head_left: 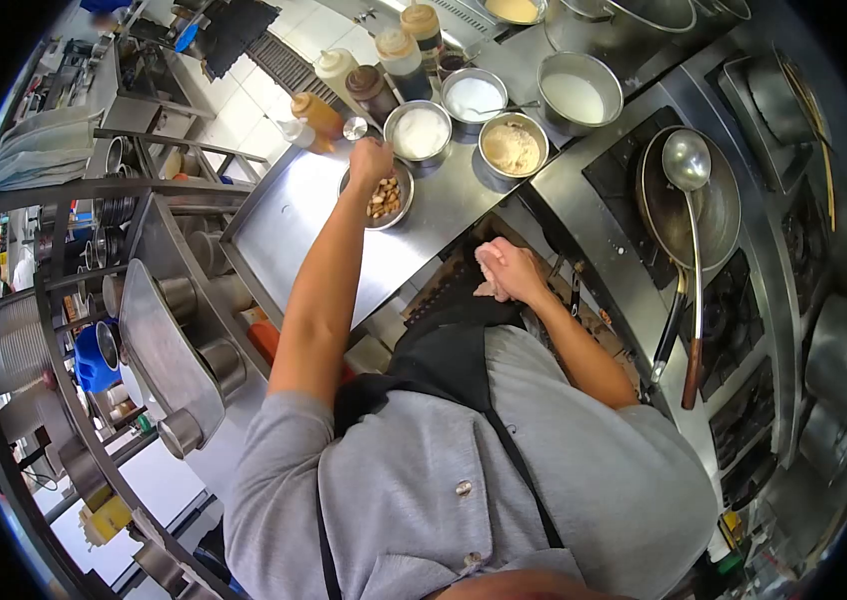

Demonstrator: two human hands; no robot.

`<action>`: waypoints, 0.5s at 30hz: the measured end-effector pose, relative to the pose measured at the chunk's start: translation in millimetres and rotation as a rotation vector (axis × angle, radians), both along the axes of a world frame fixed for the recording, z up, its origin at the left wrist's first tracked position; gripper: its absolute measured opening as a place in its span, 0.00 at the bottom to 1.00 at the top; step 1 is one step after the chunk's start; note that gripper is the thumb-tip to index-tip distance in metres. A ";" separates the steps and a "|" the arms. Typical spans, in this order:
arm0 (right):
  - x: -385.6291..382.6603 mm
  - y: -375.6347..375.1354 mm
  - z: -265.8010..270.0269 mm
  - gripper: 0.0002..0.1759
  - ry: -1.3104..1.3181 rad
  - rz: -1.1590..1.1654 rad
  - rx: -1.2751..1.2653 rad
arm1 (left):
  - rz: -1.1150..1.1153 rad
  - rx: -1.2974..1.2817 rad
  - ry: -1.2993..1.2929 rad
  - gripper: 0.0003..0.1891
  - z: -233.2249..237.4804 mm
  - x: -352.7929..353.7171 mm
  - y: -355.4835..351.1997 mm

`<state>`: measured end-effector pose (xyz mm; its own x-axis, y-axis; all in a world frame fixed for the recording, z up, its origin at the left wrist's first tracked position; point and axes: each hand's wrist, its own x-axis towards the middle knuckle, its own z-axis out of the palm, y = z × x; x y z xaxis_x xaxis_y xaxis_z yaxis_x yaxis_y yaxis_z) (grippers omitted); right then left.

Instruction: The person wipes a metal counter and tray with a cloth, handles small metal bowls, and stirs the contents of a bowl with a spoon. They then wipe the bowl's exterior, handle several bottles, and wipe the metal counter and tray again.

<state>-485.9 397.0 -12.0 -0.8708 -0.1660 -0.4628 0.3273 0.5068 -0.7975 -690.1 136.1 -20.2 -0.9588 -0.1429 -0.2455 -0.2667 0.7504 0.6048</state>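
My left hand (372,160) is closed above a metal bowl (406,208) of brown chunks, on the steel counter. A small round metal spoon (355,128) sticks out past its fingers, its handle mostly hidden by the hand. Down in front of my apron, my right hand (516,272) is closed around a crumpled pinkish cloth (489,262). Beside the chunks stand a bowl of white grains (421,132), a bowl of white powder (473,96) with a spoon in it, and a bowl of pale tan powder (513,148).
Several squeeze bottles (372,92) line the counter's far side. A pot of white liquid (578,92) stands behind the powders. On the stove at right, a ladle (687,160) lies in a wok (724,215), handles pointing toward me. Shelves with a metal tray (169,345) are at left.
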 end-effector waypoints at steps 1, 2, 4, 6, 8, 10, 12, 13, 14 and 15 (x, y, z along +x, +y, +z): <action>-2.5 9.2 -1.0 0.19 -0.019 -0.035 0.028 | 0.043 0.062 -0.188 0.21 -2.6 -13.2 2.6; -3.1 16.2 -4.2 0.19 0.051 -0.062 0.037 | 0.039 -0.042 -0.124 0.19 -34.9 -25.9 -6.9; -6.0 25.2 -20.0 0.19 0.100 -0.050 0.042 | 0.100 0.029 -0.118 0.19 -22.6 -21.9 -0.5; -11.8 29.3 -24.5 0.19 0.114 -0.041 0.071 | 0.075 0.118 -0.087 0.17 -5.5 -12.7 7.2; -22.2 27.9 -20.5 0.19 0.081 -0.014 0.037 | 0.079 0.023 0.009 0.17 4.9 -8.7 17.9; -29.4 22.1 -15.7 0.19 0.073 0.029 -0.001 | 0.114 -0.033 0.096 0.19 13.4 7.0 25.5; -37.1 15.7 -13.4 0.19 0.072 0.127 -0.015 | 0.229 0.087 0.076 0.19 32.0 23.9 23.5; -39.8 11.5 -11.7 0.19 0.072 0.171 -0.041 | 0.289 0.196 0.063 0.19 43.3 33.5 19.4; -43.5 8.5 -7.2 0.20 0.043 0.226 -0.047 | 0.334 0.202 0.055 0.14 57.1 46.7 14.0; -45.9 5.0 -4.3 0.20 0.047 0.258 -0.041 | 0.366 0.209 0.063 0.14 71.6 62.3 6.9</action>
<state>-531.8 402.0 -16.3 -0.8176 -0.4032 -0.4111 0.1531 0.5359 -0.8303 -627.8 143.0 51.4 -0.8682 -0.4297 -0.2480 -0.4504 0.4727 0.7574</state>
